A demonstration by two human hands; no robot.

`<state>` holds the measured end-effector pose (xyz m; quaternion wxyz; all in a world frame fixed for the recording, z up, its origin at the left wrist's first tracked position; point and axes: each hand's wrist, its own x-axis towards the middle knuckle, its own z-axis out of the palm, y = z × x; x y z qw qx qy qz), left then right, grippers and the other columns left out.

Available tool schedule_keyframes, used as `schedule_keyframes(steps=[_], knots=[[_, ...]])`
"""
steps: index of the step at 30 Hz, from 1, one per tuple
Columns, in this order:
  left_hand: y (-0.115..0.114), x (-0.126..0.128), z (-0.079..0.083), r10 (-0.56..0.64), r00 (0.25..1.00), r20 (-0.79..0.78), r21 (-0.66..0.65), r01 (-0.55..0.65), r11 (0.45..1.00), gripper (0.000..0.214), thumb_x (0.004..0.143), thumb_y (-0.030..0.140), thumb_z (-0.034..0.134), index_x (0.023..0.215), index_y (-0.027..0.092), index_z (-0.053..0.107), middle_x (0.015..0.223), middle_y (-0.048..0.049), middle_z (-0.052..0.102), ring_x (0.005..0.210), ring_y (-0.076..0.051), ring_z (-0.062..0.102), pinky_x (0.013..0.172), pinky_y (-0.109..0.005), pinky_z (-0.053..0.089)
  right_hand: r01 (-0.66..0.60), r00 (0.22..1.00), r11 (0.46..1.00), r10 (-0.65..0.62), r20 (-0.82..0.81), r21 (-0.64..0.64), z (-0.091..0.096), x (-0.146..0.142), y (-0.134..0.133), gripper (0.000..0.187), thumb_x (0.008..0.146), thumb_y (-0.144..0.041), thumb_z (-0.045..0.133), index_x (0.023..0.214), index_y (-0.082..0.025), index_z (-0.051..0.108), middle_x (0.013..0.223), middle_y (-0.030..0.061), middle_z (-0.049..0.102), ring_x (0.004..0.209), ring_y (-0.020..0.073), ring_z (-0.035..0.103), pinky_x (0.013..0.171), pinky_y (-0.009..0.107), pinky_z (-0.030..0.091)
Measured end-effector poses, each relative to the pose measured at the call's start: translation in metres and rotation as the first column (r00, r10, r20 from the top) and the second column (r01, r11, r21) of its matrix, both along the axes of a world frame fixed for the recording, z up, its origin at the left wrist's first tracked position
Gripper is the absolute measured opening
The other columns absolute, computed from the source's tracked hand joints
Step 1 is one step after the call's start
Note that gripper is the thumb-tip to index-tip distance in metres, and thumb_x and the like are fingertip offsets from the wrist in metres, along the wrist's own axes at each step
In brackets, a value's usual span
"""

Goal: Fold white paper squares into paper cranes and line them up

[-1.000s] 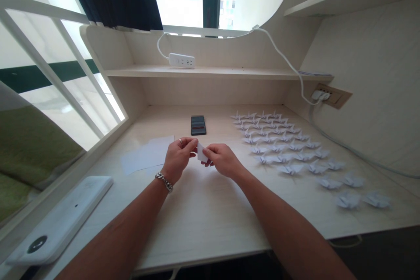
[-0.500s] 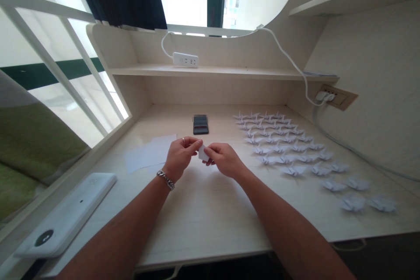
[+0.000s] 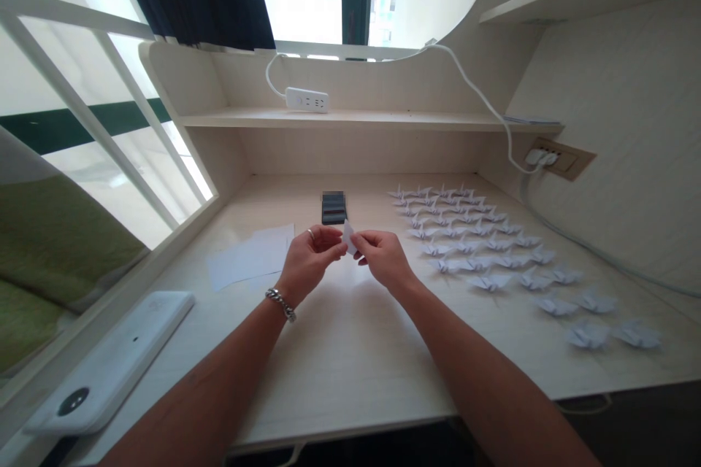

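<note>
— Where do we have the small folded piece of white paper (image 3: 347, 236)?

— We hold it in the air just in front of the flat dark rectangular phone (image 3: 334, 207), above the pale wooden bench (image 3: 355, 365). Our left hand (image 3: 312, 263) pinches its left edge between thumb and fingers, and our right hand (image 3: 383, 259) pinches its right side. Both hands are closed on it, with their fingertips almost meeting.

— And around the phone?

— Left of the phone and nearer to us, loose white paper sheets (image 3: 252, 259) lie flat on the bench. Right of the phone, white folded paper cranes (image 3: 482, 248) stand in rows that run from level with it toward the near edge. Far left of the phone, by the bench's edge, lies a white rounded slab-shaped device (image 3: 109, 365). A silver chain bracelet (image 3: 281, 303) sits on our left wrist.
</note>
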<state>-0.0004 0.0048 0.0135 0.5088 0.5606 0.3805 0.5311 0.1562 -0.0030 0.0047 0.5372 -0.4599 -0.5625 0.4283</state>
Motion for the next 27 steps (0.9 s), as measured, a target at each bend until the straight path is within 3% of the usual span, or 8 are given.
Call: schedule_keyframes(steps=[7,15,20,27], knots=[[-0.0002,-0.0017,0.0020,0.062,0.997,-0.037,0.037,-0.060,0.997,0.029,0.064,0.026,0.083,0.084,0.014,0.066,0.071,-0.0045,0.072,0.065,-0.016,0.067,0.066,-0.031,0.053,0.031,0.995,0.999,-0.027,-0.099,0.038,-0.0014,-0.0017,-0.0007,0.030,0.075,-0.030,0.067,0.102,-0.016,0.070,0.076,0.0030,0.071,0.061,0.0135,0.064,0.053,0.024,0.051],[-0.0011,0.0000,0.0008,0.045,0.999,0.002,0.018,-0.045,0.999,0.029,0.066,0.027,0.082,0.085,0.013,0.065,0.073,-0.0042,0.072,0.068,-0.017,0.070,0.070,-0.034,0.059,0.115,0.990,0.985,-0.104,-0.091,0.130,-0.0020,-0.0027,-0.0010,0.020,0.073,-0.030,0.070,0.088,-0.017,0.070,0.076,0.0037,0.071,0.061,0.0155,0.065,0.051,0.025,0.052],[-0.0009,-0.0001,0.0006,0.038,0.999,-0.013,0.024,-0.037,0.999,0.029,0.067,0.028,0.081,0.086,0.013,0.065,0.074,-0.0043,0.072,0.068,-0.017,0.070,0.070,-0.035,0.059,0.122,0.989,0.986,-0.111,-0.093,0.115,-0.0030,-0.0028,-0.0006,0.018,0.072,-0.029,0.072,0.083,-0.016,0.070,0.068,0.0023,0.069,0.061,0.0158,0.065,0.051,0.025,0.052],[-0.0025,-0.0008,0.0015,0.023,1.000,0.002,0.008,-0.023,1.000,0.031,0.067,0.031,0.083,0.087,0.012,0.068,0.076,-0.0058,0.074,0.070,-0.018,0.071,0.071,-0.034,0.058,0.108,0.987,0.990,-0.096,-0.127,0.089,-0.0024,-0.0020,-0.0005,0.022,0.071,-0.030,0.073,0.087,-0.016,0.070,0.077,0.0035,0.071,0.061,0.0142,0.064,0.052,0.025,0.052]])
